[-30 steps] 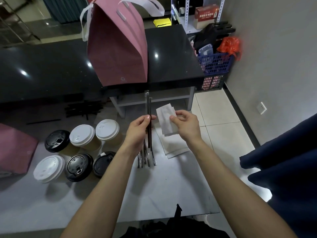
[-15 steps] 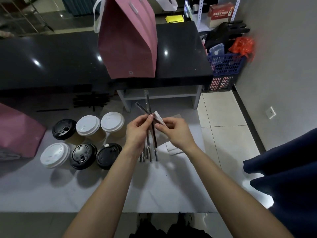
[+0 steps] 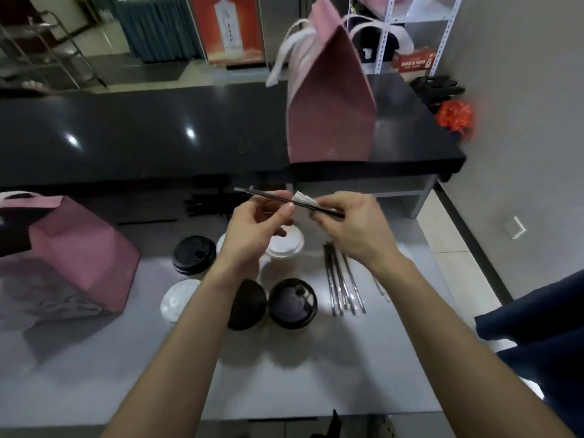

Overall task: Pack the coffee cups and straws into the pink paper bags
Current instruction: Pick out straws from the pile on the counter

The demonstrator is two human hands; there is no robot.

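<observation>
Both hands hold a pair of wrapped black straws (image 3: 268, 195) level above the cups. My left hand (image 3: 252, 235) pinches them near the middle. My right hand (image 3: 350, 229) grips their right end together with a folded white napkin (image 3: 305, 199). Several lidded coffee cups stand on the grey table: a black-lidded one (image 3: 193, 255), a white-lidded one (image 3: 286, 245), another white one (image 3: 177, 300) and a black one (image 3: 292, 303). More wrapped straws (image 3: 343, 279) lie to their right. One pink paper bag (image 3: 328, 102) stands on the black counter, another (image 3: 72, 248) at the table's left.
The black counter (image 3: 158, 137) runs across behind the grey table (image 3: 284, 374). Loose black straws (image 3: 205, 205) lie under the counter's edge. An orange plastic bag (image 3: 455, 116) and metal shelving (image 3: 442, 33) are at the far right. Dark blue cloth (image 3: 537, 343) hangs at the right edge.
The straws have turned from upright to nearly level and risen, and the napkin is now folded against them in my right hand. The view has shifted left and up.
</observation>
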